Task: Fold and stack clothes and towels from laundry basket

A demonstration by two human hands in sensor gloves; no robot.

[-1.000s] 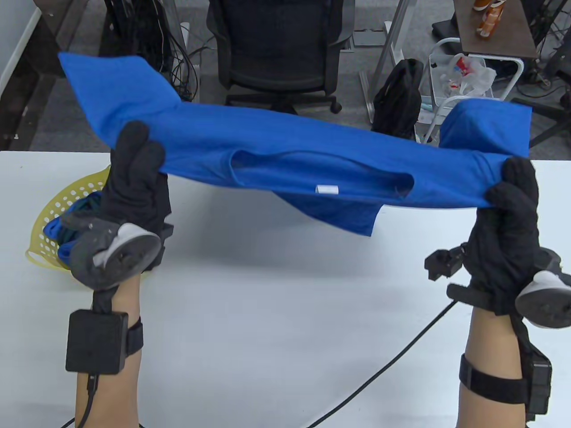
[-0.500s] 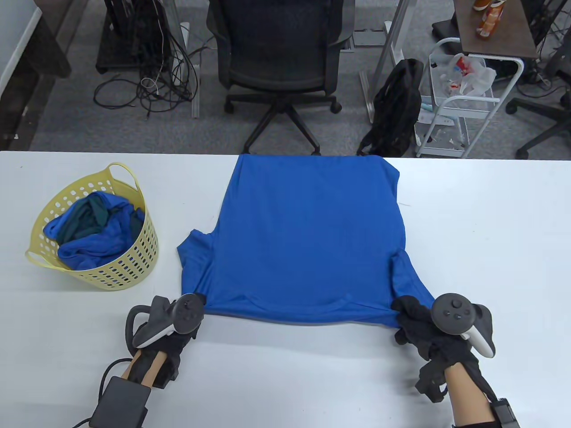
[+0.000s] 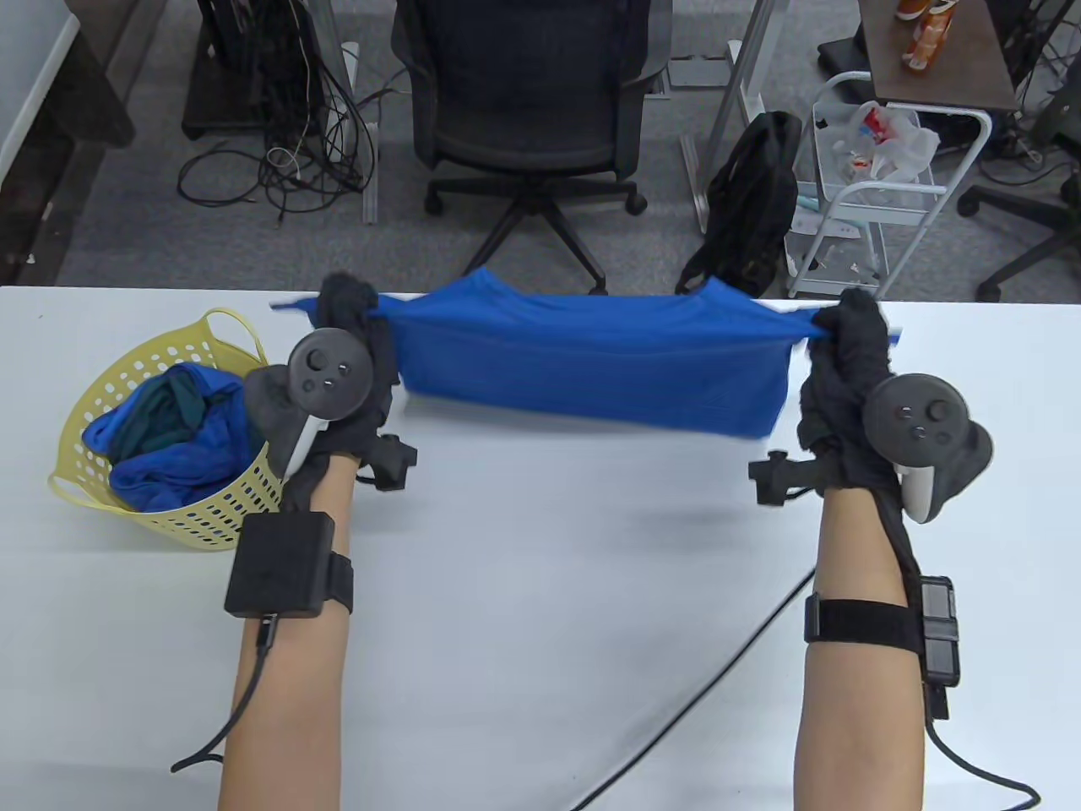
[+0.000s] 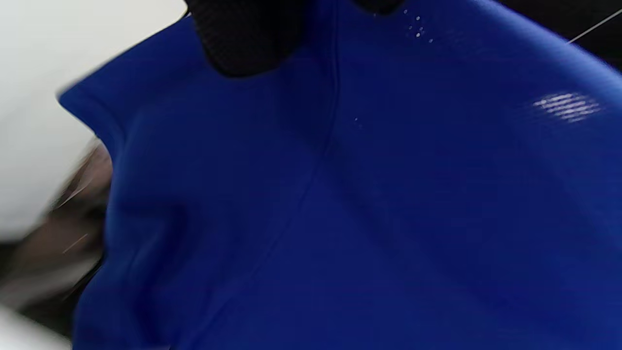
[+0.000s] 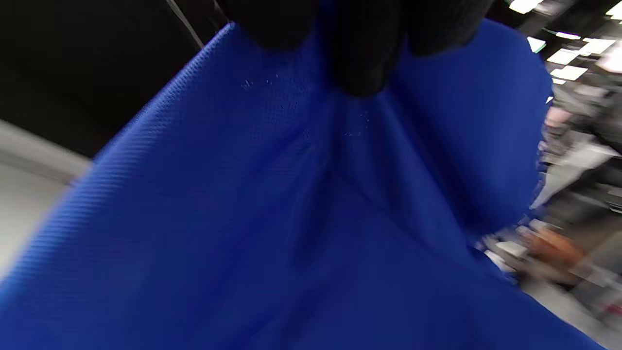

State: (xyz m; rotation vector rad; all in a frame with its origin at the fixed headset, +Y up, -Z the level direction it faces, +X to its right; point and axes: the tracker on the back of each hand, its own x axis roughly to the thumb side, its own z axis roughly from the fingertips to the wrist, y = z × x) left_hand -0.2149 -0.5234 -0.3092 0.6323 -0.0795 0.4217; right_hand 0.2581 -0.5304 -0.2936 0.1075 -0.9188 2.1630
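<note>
Tabletop first: the broad white table (image 3: 540, 608) fills my lower view, with both forearms reaching up it from the near edge; across its far side hangs the bright blue knit T-shirt (image 3: 591, 363), stretched taut into a wide band between my two hands, its upper edge level with the table's far edge and its lower edge blurred, so I cannot tell whether it touches the surface; at the left stands the round yellow perforated plastic laundry basket (image 3: 215, 507), partly behind my left forearm and holding a crumpled heap of blue and dark teal clothes (image 3: 169, 431); my left hand (image 3: 350, 338), in its black glove, has its fingers curled tight around the shirt's left end; my right hand (image 3: 849, 346) likewise grips the right end, fingers closed on a bunched corner; both wrist views show little but blue cloth, with black gloved fingertips (image 4: 243, 43) pinching into it from the top edge.
</note>
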